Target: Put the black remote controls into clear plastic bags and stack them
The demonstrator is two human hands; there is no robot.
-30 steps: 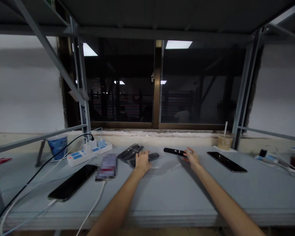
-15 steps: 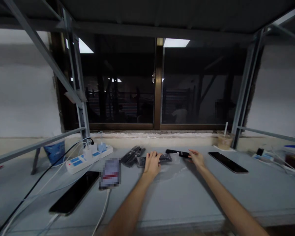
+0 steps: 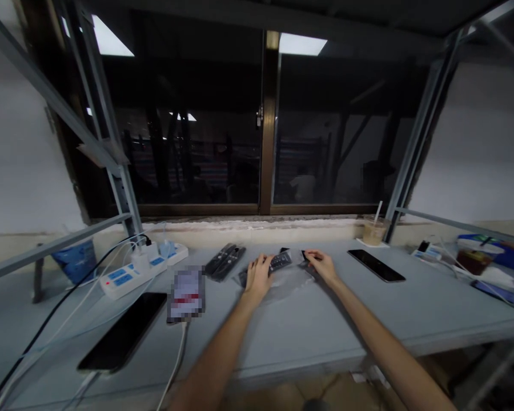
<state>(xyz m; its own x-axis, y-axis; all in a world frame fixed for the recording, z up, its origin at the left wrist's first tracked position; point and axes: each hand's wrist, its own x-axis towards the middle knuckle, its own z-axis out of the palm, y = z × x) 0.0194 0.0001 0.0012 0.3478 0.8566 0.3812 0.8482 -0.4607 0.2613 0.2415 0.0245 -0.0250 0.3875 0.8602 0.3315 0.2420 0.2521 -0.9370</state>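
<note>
Left hand [image 3: 259, 276] at centre of frame, fingers curved over a remote [image 3: 281, 261] in a clear plastic bag [image 3: 289, 282] on the table [image 3: 308, 337]; gripping or only resting, cannot tell. Right hand [image 3: 322, 266], right of centre, has fingers bent together near the bag's right end; whether closed on anything, cannot tell. Wrapped remotes [image 3: 230, 264] lie left of centre; dark phone [image 3: 374, 265] at right.

The grey counter [image 3: 308, 337] carries at least four slim black remotes [image 3: 281, 261], two flat black-screened smartphones [image 3: 124, 331] and three round cups [image 3: 372, 233].
</note>
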